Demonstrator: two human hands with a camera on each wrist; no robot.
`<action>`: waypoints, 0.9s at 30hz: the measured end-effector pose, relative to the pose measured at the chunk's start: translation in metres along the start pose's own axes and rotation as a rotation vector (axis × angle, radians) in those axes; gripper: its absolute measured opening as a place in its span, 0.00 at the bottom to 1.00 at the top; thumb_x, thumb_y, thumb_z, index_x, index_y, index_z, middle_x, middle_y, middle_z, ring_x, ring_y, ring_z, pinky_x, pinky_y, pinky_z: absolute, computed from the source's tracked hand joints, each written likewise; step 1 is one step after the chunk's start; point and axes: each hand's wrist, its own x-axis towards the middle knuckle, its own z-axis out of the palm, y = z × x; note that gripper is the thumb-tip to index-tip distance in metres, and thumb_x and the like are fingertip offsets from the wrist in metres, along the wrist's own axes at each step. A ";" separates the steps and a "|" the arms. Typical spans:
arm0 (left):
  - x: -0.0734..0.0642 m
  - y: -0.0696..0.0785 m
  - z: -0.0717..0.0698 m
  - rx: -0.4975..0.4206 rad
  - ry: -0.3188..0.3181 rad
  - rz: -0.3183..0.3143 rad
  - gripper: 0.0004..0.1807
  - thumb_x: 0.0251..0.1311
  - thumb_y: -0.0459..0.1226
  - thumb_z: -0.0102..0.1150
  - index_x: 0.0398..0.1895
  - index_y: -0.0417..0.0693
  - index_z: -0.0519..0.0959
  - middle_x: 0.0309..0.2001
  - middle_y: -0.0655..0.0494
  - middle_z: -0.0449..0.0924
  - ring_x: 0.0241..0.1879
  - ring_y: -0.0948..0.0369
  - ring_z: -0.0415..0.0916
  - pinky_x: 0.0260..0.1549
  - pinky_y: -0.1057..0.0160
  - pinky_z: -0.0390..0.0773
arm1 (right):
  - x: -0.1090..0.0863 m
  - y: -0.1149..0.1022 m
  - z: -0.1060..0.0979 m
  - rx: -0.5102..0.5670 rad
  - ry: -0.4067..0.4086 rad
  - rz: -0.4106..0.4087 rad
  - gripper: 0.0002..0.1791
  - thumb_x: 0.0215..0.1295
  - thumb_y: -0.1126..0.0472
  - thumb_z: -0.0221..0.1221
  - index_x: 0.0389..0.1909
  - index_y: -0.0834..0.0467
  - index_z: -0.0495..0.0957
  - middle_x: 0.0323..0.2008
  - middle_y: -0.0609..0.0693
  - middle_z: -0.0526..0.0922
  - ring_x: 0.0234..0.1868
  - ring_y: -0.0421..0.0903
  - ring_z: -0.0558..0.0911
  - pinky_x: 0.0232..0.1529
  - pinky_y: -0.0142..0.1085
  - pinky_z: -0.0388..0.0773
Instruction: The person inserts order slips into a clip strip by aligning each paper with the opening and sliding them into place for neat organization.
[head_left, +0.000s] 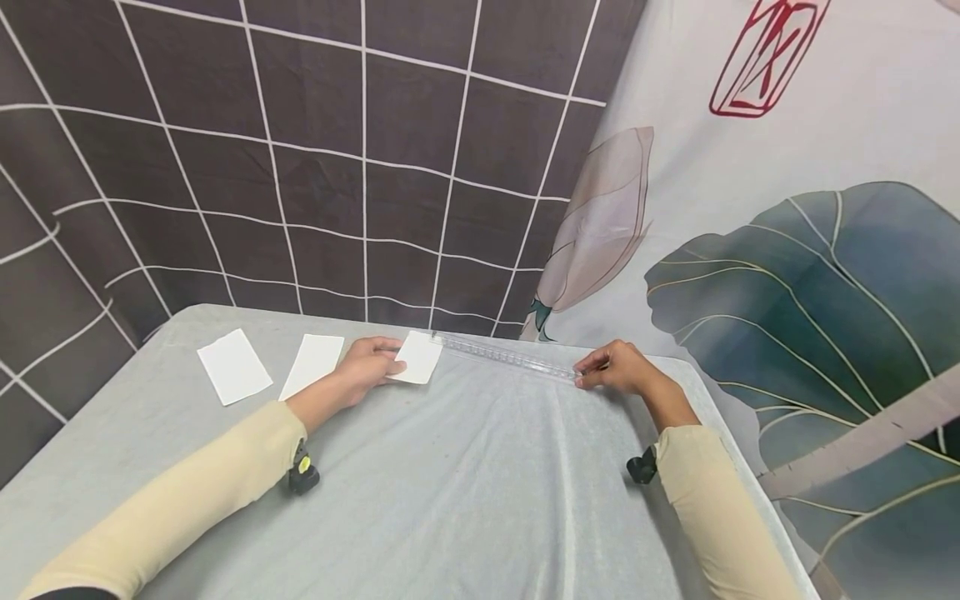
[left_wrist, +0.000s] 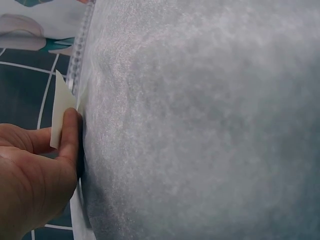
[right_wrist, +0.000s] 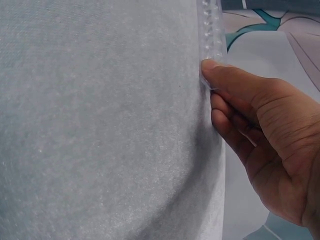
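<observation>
Between thumb and fingers my left hand (head_left: 362, 368) pinches a small white card (head_left: 418, 358) near the table's far edge. The left wrist view shows this card (left_wrist: 60, 107) tilted up, thumb on one face and fingers behind. A long clear plastic strip (head_left: 510, 357) with a row of small bumps lies along the far side of the table, its left end right at the card's edge. My right hand (head_left: 624, 368) pinches the strip's right end. In the right wrist view the thumb lies over the end of the strip (right_wrist: 211, 30), with the other fingers curled beneath.
Two more white cards lie to the left: one card (head_left: 235, 367) farther out, the other card (head_left: 312, 365) beside my left hand. A pale grey cloth (head_left: 450, 483) covers the table. Behind it hang a dark gridded curtain (head_left: 315, 192) and a leaf-patterned white curtain (head_left: 690, 158).
</observation>
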 end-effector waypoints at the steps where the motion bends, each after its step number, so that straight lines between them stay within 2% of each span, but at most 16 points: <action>1: 0.000 0.000 0.000 -0.001 -0.001 0.000 0.35 0.78 0.28 0.59 0.85 0.30 0.64 0.80 0.24 0.68 0.76 0.34 0.77 0.80 0.41 0.80 | 0.000 0.000 0.000 -0.002 0.000 -0.001 0.15 0.64 0.58 0.82 0.50 0.58 0.96 0.41 0.51 0.95 0.42 0.45 0.82 0.42 0.34 0.81; 15: 0.004 0.002 0.008 -0.061 -0.016 -0.002 0.34 0.78 0.26 0.59 0.83 0.24 0.64 0.81 0.23 0.66 0.79 0.33 0.73 0.79 0.41 0.81 | 0.002 0.000 0.000 -0.017 0.005 0.012 0.15 0.63 0.58 0.82 0.49 0.57 0.96 0.43 0.52 0.96 0.42 0.44 0.84 0.42 0.33 0.81; 27: 0.008 0.007 0.015 -0.099 -0.033 -0.016 0.35 0.78 0.27 0.56 0.83 0.22 0.61 0.80 0.24 0.67 0.78 0.33 0.74 0.79 0.46 0.82 | 0.002 -0.001 -0.001 -0.008 -0.003 0.037 0.15 0.64 0.57 0.82 0.49 0.56 0.96 0.44 0.52 0.96 0.44 0.45 0.84 0.43 0.33 0.81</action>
